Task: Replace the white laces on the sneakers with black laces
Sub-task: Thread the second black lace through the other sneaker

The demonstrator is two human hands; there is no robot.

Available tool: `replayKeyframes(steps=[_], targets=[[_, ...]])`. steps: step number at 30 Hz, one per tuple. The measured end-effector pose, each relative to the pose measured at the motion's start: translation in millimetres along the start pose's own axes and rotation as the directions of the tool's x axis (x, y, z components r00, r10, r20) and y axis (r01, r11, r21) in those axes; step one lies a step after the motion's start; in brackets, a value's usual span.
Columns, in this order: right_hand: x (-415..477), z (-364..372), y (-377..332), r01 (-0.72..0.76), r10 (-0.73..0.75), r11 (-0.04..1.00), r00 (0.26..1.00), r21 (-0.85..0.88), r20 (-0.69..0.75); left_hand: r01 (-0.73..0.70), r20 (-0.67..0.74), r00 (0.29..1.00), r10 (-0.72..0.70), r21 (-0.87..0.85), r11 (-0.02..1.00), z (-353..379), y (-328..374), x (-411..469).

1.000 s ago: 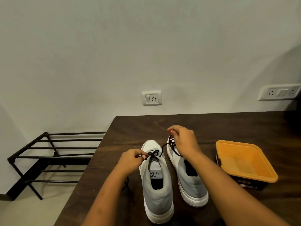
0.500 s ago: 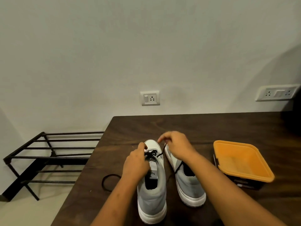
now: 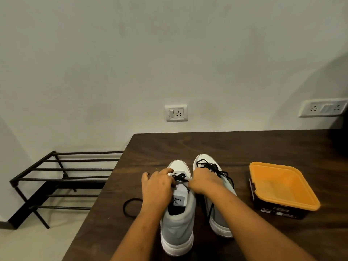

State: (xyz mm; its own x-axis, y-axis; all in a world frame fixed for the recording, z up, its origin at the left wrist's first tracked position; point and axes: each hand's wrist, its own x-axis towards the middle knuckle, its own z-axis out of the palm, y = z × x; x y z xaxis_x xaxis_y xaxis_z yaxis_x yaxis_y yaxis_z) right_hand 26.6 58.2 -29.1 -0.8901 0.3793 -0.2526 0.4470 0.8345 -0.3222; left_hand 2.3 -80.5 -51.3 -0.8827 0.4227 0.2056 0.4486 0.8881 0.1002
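Note:
Two grey sneakers with white toes and soles stand side by side on the dark wooden table (image 3: 244, 146), toes pointing away. Only the front eyelets of the left sneaker (image 3: 178, 221) carry a black lace (image 3: 178, 176). My left hand (image 3: 158, 185) rests on that sneaker's left side, thumb spread and forefinger straight toward the toe. My right hand (image 3: 205, 180) is curled at its right eyelet edge, pinching the black lace there. The right sneaker (image 3: 218, 221) is laced in black over its front and is partly hidden by my right forearm.
A loop of black lace (image 3: 130, 207) lies on the table left of my left forearm. An orange tub (image 3: 282, 187) stands to the right of the sneakers. A black metal rack (image 3: 56, 178) is on the floor beyond the table's left edge.
My right hand came back from the right sneaker's toe to the left sneaker's eyelets. My left hand opened from its pinch and now lies over the left sneaker. A lace loop fell onto the table.

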Motion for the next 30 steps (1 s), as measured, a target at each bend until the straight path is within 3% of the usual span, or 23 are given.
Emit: replayKeyframes(steps=[3, 7, 10, 13, 16, 18, 21, 25, 28, 30], targets=[[0.1, 1.3, -0.4, 0.015, -0.016, 1.0, 0.999, 0.017, 0.048, 0.016, 0.015, 1.0, -0.017, 0.057, 0.998, -2.6, -1.6, -0.9], [3.0, -0.8, 2.3, 0.14, -0.144, 0.988, 0.987, 0.067, 0.065, 0.061, 0.015, 0.998, -0.063, 0.097, 0.993, -3.4, -2.7, -2.1], [6.6, -9.6, 11.7, 0.219, -0.243, 0.942, 0.968, 0.254, 0.069, 0.152, 0.064, 0.987, -0.149, -0.061, 0.986, -9.3, -4.9, -0.4], [11.0, -16.8, 21.0, 0.236, -0.26, 0.849, 0.966, 0.473, -0.016, 0.235, 0.155, 0.967, -0.2, -0.26, 0.936, -15.9, -0.8, 1.1], [12.5, -19.3, 22.5, 0.216, -0.2, 0.706, 0.974, 0.674, -0.104, 0.221, 0.226, 0.958, -0.176, -0.192, 0.956, -12.2, 17.5, 0.2], [12.3, -21.8, 21.1, 0.198, -0.17, 0.672, 0.979, 0.713, -0.112, 0.221, 0.214, 0.96, -0.181, -0.178, 0.959, -4.9, 26.5, 0.3], [9.5, -22.3, 18.4, 0.181, -0.216, 0.68, 0.976, 0.711, -0.042, 0.342, 0.235, 0.936, -0.263, -0.415, 0.843, 7.4, 23.4, 8.4], [7.1, -18.6, 16.1, 0.191, -0.259, 0.648, 0.966, 0.738, -0.023, 0.382, 0.274, 0.924, -0.267, -0.648, 0.658, 17.6, 4.1, 17.0], [5.1, -22.6, 14.6, 0.162, -0.24, 0.559, 0.97, 0.813, -0.029, 0.415, 0.307, 0.908, -0.286, -0.759, 0.501, 20.4, -5.0, 18.6], [0.0, -27.6, 14.1, 0.14, -0.267, 0.478, 0.964, 0.867, -0.008, 0.412, 0.315, 0.909, -0.272, -0.769, 0.489, 17.8, -3.8, 16.7]])
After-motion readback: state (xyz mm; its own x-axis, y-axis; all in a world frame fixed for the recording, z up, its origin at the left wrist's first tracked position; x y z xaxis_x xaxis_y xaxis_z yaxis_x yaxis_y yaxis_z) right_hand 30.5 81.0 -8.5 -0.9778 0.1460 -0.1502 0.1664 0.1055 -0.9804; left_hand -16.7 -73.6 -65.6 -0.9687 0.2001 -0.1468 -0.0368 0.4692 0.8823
